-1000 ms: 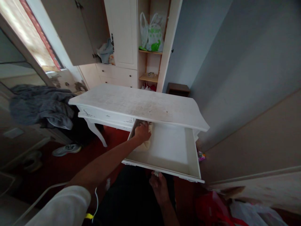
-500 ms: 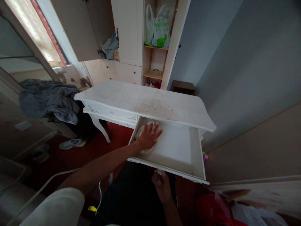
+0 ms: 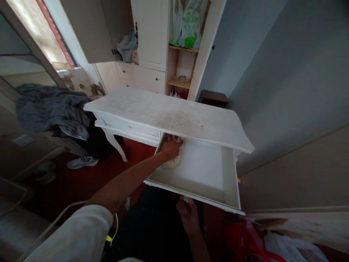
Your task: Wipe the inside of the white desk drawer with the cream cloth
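Nearest is the right hand, below the front edge of the open drawer. Its fingers are closed together around the small pale knob of this drawer. To the right, on the floor, there is a red bag.

A cream-coloured cloth lies inside the drawer, at its left side. The left hand rests upon it: the cloth is directly under the palm and the fingers, and it shows on the near side of the hand and also beyond the fingertips. These fingers are bent; whether they grip the cloth or only press it, I cannot tell.

Behind, the white table has dark marks on its top. On the left are a grey garment and a shoe. Farther away stands a white wardrobe, with a plastic bag on its shelf.
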The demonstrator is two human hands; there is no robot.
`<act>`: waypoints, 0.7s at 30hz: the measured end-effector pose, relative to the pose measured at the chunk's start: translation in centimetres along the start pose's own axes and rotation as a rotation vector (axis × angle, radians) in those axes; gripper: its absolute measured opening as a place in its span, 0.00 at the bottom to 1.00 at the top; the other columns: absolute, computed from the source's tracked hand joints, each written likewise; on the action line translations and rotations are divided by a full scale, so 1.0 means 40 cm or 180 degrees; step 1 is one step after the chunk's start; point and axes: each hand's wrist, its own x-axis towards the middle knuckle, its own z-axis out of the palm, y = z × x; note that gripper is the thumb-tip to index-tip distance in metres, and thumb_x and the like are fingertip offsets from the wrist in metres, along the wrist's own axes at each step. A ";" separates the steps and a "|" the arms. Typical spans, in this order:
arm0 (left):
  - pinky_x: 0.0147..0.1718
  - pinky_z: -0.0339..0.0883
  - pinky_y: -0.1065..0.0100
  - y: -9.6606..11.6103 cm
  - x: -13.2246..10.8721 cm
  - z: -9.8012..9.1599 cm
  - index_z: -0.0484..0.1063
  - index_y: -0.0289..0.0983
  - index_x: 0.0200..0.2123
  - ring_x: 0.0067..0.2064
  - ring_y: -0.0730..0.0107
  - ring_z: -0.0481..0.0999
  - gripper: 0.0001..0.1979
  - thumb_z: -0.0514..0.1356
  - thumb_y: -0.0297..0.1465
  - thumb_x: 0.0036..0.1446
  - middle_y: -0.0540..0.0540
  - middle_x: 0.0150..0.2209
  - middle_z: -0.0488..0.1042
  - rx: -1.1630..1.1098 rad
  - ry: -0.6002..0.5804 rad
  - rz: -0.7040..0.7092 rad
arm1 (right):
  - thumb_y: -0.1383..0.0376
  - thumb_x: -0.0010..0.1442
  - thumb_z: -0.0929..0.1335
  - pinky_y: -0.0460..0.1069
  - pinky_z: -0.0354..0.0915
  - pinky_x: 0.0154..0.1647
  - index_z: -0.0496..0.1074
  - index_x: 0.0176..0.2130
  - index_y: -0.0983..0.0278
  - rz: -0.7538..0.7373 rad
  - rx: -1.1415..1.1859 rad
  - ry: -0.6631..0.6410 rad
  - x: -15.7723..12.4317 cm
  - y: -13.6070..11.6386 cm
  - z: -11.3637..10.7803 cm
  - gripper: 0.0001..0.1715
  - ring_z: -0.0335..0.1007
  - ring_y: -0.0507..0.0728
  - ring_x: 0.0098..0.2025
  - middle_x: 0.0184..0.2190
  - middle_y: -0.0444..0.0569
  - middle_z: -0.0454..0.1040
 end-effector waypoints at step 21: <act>0.51 0.65 0.55 0.008 0.039 -0.006 0.67 0.25 0.57 0.59 0.43 0.64 0.27 0.52 0.38 0.61 0.26 0.55 0.69 -0.0196 -0.0331 -0.0807 | 0.47 0.52 0.73 0.49 0.55 0.26 0.79 0.32 0.63 -0.0010 -0.0045 0.0074 -0.002 0.003 -0.010 0.21 0.44 0.49 0.21 0.16 0.37 0.55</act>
